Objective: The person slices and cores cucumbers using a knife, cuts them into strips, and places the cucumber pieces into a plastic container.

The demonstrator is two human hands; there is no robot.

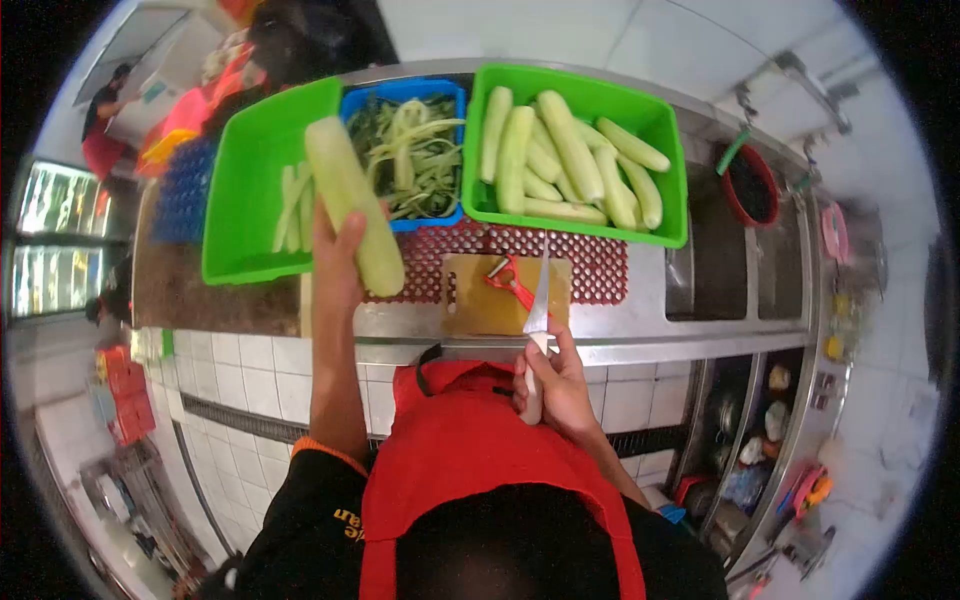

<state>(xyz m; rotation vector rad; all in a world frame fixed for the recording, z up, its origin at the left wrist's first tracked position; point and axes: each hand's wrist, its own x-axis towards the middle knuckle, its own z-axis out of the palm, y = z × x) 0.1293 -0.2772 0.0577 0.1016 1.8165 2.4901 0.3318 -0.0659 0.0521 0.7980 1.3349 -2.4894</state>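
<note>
My left hand (340,255) is closed round a long, pale green peeled cucumber (352,200), holding it tilted above the counter beside the left green bin (235,215). A few cut cucumber pieces (292,212) lie in that bin. My right hand (562,385) grips the white handle of a knife (540,305), its blade pointing away from me over the counter edge. Beyond the knife, a red peeler (510,283) rests on a yellowish cutting board (465,300).
A blue bin (460,100) of green peelings (410,165) stands at the back. Beside it, a green bin (655,225) holds several peeled cucumbers (570,140). Sinks (705,270) lie to the right, with a red bucket (735,205). Another person (100,130) stands far left.
</note>
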